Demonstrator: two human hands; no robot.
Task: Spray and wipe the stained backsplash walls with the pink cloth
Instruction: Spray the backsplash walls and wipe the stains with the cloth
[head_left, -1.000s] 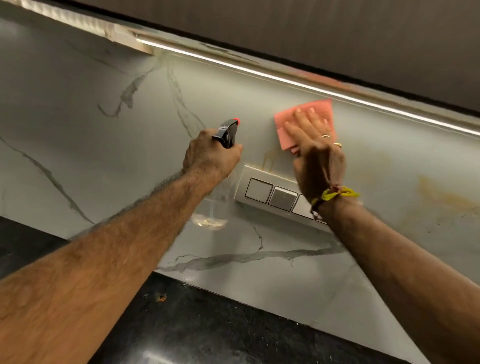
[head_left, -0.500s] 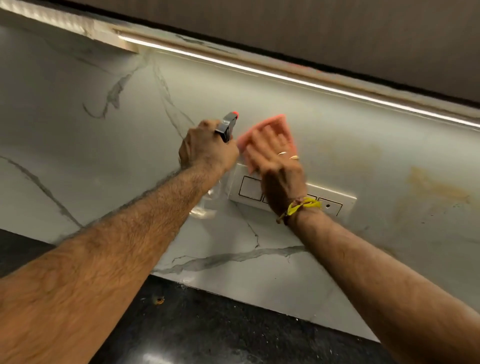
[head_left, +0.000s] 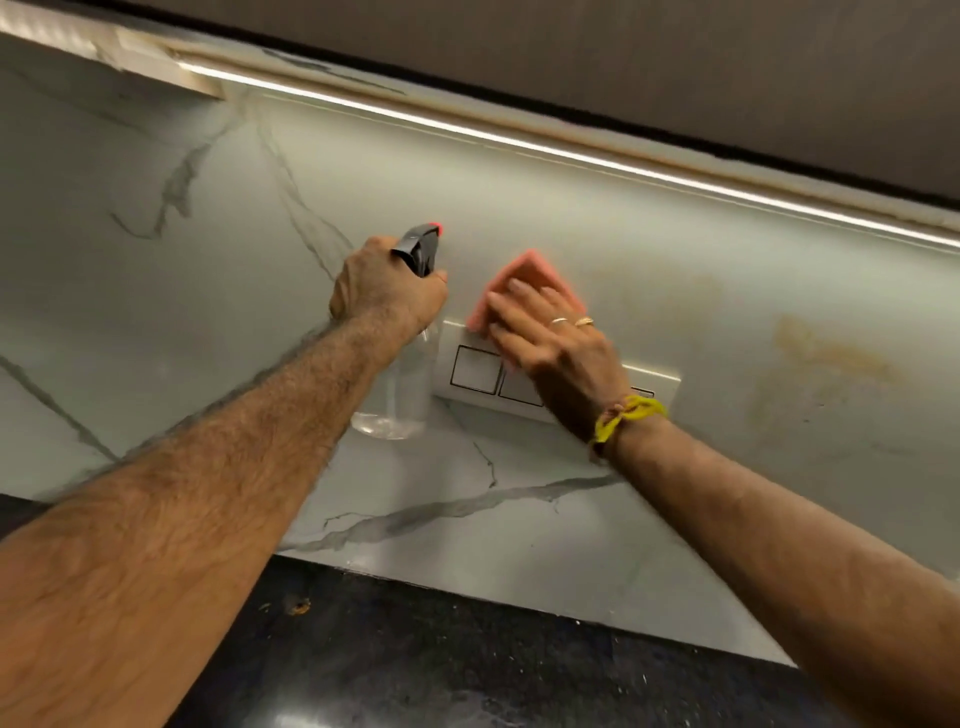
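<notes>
Mid-wipe: the flat right hand (head_left: 550, 343) presses the pink cloth (head_left: 519, 273) to the wall (head_left: 675, 291), the left hand (head_left: 384, 286) grips the spray bottle (head_left: 410, 374); next likely the yellow stains (head_left: 826, 358) right.

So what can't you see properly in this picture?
- Switch panel, head view: its right part is hidden behind the right hand.
- Pink cloth: mostly covered by that hand's fingers.
- Spray bottle: its neck is hidden inside the left hand; how much liquid is left is unclear.
- Both arms: cut off by the bottom edge.

bare hairy forearms, yellow wrist thread (head_left: 626, 415) (two rings (head_left: 570, 321))
</notes>
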